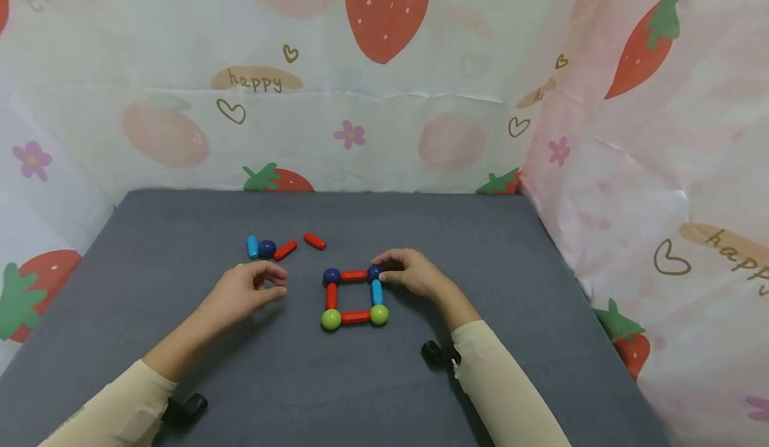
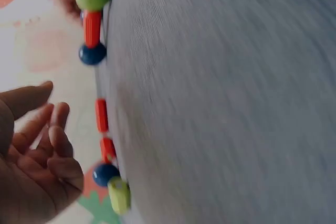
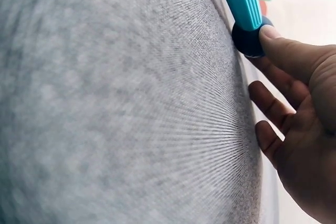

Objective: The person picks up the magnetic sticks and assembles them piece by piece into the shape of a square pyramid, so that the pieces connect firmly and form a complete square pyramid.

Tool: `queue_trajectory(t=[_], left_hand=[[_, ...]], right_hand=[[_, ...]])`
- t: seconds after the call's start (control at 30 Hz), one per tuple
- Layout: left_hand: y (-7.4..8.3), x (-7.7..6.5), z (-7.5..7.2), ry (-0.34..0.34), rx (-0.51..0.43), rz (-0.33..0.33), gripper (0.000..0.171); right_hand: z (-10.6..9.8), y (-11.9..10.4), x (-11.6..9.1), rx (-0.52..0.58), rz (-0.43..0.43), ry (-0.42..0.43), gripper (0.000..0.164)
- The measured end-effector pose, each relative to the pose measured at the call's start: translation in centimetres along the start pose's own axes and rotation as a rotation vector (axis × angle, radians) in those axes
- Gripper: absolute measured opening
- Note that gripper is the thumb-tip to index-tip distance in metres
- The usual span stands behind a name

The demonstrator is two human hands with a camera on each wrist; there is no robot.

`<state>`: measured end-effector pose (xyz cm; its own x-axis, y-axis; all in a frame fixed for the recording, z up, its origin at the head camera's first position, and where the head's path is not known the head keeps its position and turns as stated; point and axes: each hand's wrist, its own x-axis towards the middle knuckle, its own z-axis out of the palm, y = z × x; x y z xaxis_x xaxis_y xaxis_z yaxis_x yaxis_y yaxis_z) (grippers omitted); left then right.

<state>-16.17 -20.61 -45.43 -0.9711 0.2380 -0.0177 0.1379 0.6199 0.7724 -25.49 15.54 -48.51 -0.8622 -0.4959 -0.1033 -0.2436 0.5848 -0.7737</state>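
Pinching the far-right navy ball [image 1: 374, 272] of the square frame [image 1: 356, 316] on the surface [image 1: 510, 247] with the right hand [image 1: 416, 273], holding the left hand [image 1: 247, 288] empty and relaxed, just short of a loose red rod [image 1: 285, 250] slanting away rightward.

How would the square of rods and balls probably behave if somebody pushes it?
The square would probably slide rather than roll, since rods join its four corner balls. It may skew, because those rods meet round surfaces.

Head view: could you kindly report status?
Left grip empty. Right grip pinches glossy dark blue ball. Square of red and blue rods looks closed. No obstruction seen.
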Motion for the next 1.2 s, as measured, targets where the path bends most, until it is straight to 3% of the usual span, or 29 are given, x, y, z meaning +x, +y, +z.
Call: queue_trajectory(t=[0.13,0.37,0.6,0.93,1.07,1.2], left_hand=[[-1.2,-0.5,-1.5,-0.006,0.023,0.043,0.035],[-3.8,-0.7,-4.0,-0.007,0.109,0.053,0.036],[-5.9,-0.1,-6.0,-0.067,0.187,0.095,0.037],[-6.8,1.3,-6.1,-0.111,0.298,0.157,0.039],[-6.9,2.0,-6.1,-0.14,0.349,0.207,0.034],[-7.0,2.6,-6.1,-0.159,0.397,0.208,0.028]], right_hand=[[0.1,0.0,0.0,0.005,0.008,0.004,0.026],[0.1,0.0,0.1,0.022,0.009,0.0,0.027],[0.1,0.2,0.2,0.029,0.012,0.0,0.027],[0.1,0.2,0.1,0.037,0.021,-0.008,0.026],[0.0,0.2,0.2,0.039,0.025,-0.002,0.026],[0.0,0.2,0.2,0.041,0.022,0.005,0.027]])
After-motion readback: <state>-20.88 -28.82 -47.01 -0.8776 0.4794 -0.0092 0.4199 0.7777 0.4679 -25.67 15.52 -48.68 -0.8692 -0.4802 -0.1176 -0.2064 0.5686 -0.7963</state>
